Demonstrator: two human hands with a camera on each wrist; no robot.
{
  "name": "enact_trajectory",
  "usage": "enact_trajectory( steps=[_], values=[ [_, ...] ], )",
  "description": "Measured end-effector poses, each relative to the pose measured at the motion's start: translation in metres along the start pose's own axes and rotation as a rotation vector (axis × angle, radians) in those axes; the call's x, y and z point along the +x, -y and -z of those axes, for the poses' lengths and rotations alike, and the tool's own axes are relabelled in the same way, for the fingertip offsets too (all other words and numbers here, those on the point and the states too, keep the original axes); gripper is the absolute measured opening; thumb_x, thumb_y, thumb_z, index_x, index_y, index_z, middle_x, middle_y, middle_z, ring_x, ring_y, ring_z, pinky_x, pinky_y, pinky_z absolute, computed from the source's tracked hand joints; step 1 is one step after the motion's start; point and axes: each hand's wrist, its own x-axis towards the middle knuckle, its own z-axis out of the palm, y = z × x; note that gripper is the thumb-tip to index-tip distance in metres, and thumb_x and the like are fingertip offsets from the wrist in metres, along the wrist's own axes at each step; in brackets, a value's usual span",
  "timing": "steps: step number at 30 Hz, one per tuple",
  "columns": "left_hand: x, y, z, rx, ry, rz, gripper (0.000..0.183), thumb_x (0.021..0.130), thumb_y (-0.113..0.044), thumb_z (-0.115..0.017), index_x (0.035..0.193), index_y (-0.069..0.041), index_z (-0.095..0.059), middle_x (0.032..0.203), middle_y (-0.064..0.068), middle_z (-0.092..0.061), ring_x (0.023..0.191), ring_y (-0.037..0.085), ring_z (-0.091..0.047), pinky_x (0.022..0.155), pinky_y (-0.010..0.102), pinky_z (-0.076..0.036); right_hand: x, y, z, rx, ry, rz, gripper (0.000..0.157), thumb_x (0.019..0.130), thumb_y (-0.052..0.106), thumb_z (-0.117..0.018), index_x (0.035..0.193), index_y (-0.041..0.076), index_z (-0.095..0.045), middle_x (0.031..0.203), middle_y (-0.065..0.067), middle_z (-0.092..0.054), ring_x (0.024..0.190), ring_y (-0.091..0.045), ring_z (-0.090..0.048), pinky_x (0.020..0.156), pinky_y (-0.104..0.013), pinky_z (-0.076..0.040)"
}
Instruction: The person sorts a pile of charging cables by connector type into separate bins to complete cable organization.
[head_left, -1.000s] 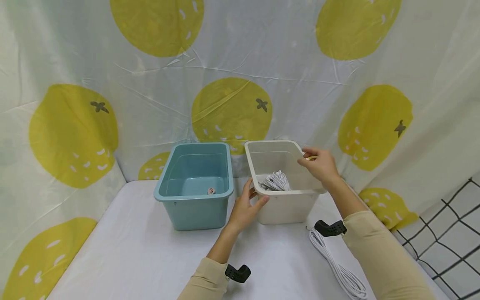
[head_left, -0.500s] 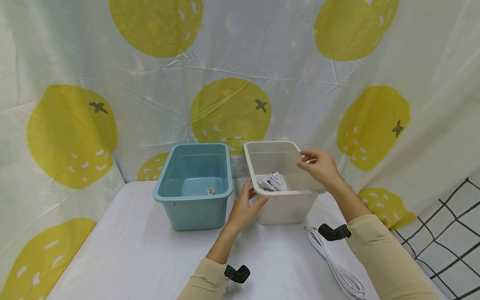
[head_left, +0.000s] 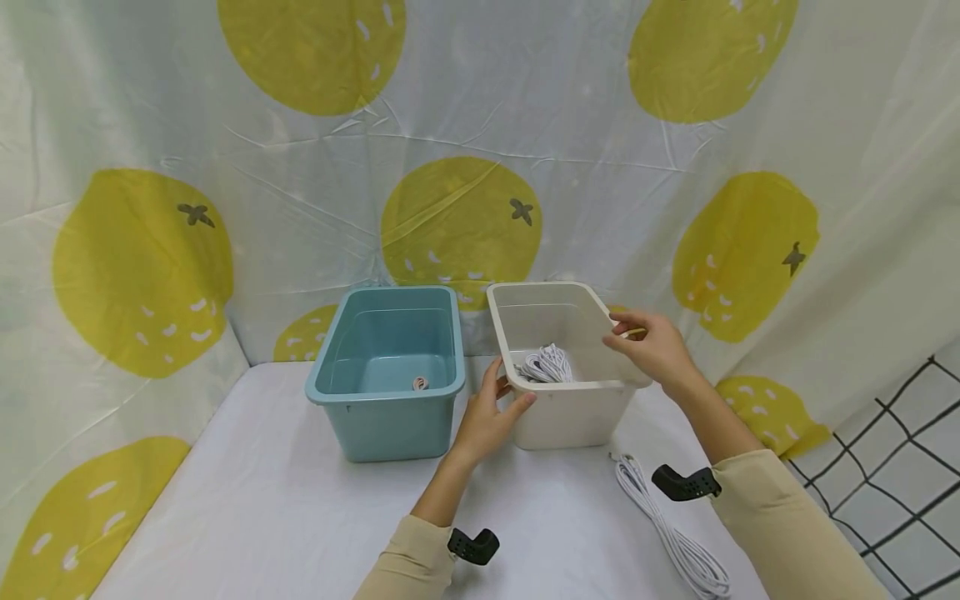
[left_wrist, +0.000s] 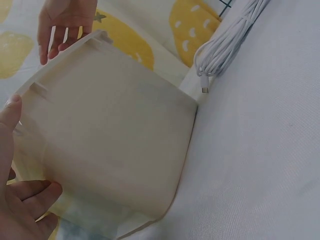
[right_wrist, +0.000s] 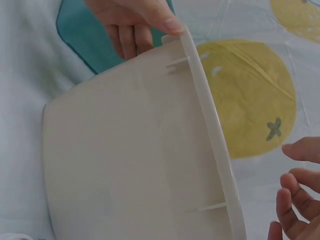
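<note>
A white plastic bin point(head_left: 573, 417) stands on the table, with a bundled white cable point(head_left: 547, 364) inside it. My left hand point(head_left: 482, 421) grips the bin's near left corner, thumb at the front and fingers along the left side. Past the right rim, my right hand point(head_left: 654, 348) hovers with loosely bent fingers. In the right wrist view, the fingertips point(right_wrist: 286, 181) of that hand are apart from the rim and hold nothing.
A blue bin point(head_left: 397, 427) stands left of the white one, with a small pinkish coil point(head_left: 420, 383) inside. Another bundled white cable point(head_left: 675, 533) lies at the front right. Behind hangs a lemon-print curtain point(head_left: 585, 225); a black wire grid point(head_left: 885, 467) is at the right.
My right hand has drawn back from the white bin's right rim, rightward and slightly toward me. The left hand keeps its grip on the corner.
</note>
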Motion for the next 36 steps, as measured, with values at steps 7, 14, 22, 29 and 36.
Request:
enact_trajectory(
  steps=[7, 14, 22, 29, 36],
  values=[
    [0.0, 0.002, 0.0, -0.003, 0.006, -0.001, 0.085, 0.1, -0.042, -0.07, 0.165, -0.016, -0.021, 0.154, 0.016, -0.048, 0.136, 0.035, -0.053, 0.101, 0.057, -0.049, -0.015, -0.009, 0.006, 0.028, 0.02, 0.011, 0.055, 0.097, 0.023, -0.076, 0.143, -0.002, -0.058, 0.11, -0.017, -0.063, 0.097, -0.026, -0.062, 0.068, -0.026, -0.051],
    [0.0, 0.003, -0.001, 0.015, 0.006, 0.007, 0.085, 0.1, -0.044, -0.069, 0.165, -0.02, -0.02, 0.156, 0.014, -0.047, 0.136, 0.033, -0.053, 0.1, 0.049, -0.052, -0.031, -0.017, 0.011, 0.006, 0.027, 0.011, 0.058, 0.097, 0.023, -0.076, 0.145, -0.003, -0.057, 0.111, -0.016, -0.064, 0.097, -0.026, -0.061, 0.069, -0.025, -0.052],
    [0.0, 0.003, -0.001, 0.007, 0.003, -0.004, 0.084, 0.101, -0.042, -0.069, 0.165, -0.019, -0.021, 0.155, 0.015, -0.047, 0.135, 0.034, -0.053, 0.1, 0.051, -0.052, -0.06, -0.019, 0.017, -0.016, 0.023, 0.061, 0.056, 0.097, 0.021, -0.076, 0.143, -0.004, -0.057, 0.111, -0.016, -0.065, 0.093, -0.022, -0.061, 0.068, -0.024, -0.053],
    [0.0, 0.0, 0.0, 0.017, -0.005, 0.0, 0.084, 0.101, -0.042, -0.069, 0.166, -0.019, -0.021, 0.156, 0.015, -0.046, 0.135, 0.034, -0.053, 0.101, 0.049, -0.051, -0.081, -0.031, 0.019, -0.086, 0.027, 0.107, 0.05, 0.095, 0.02, -0.079, 0.137, -0.002, -0.063, 0.107, -0.012, -0.068, 0.087, -0.024, -0.064, 0.067, -0.027, -0.054],
    [0.0, 0.002, 0.0, 0.008, 0.002, -0.002, 0.083, 0.101, -0.042, -0.069, 0.165, -0.019, -0.021, 0.157, 0.014, -0.045, 0.136, 0.034, -0.053, 0.101, 0.049, -0.051, -0.106, -0.044, 0.016, -0.143, 0.015, 0.1, 0.05, 0.094, 0.024, -0.08, 0.135, -0.001, -0.065, 0.108, -0.008, -0.069, 0.09, -0.019, -0.064, 0.076, -0.024, -0.053]
  ],
)
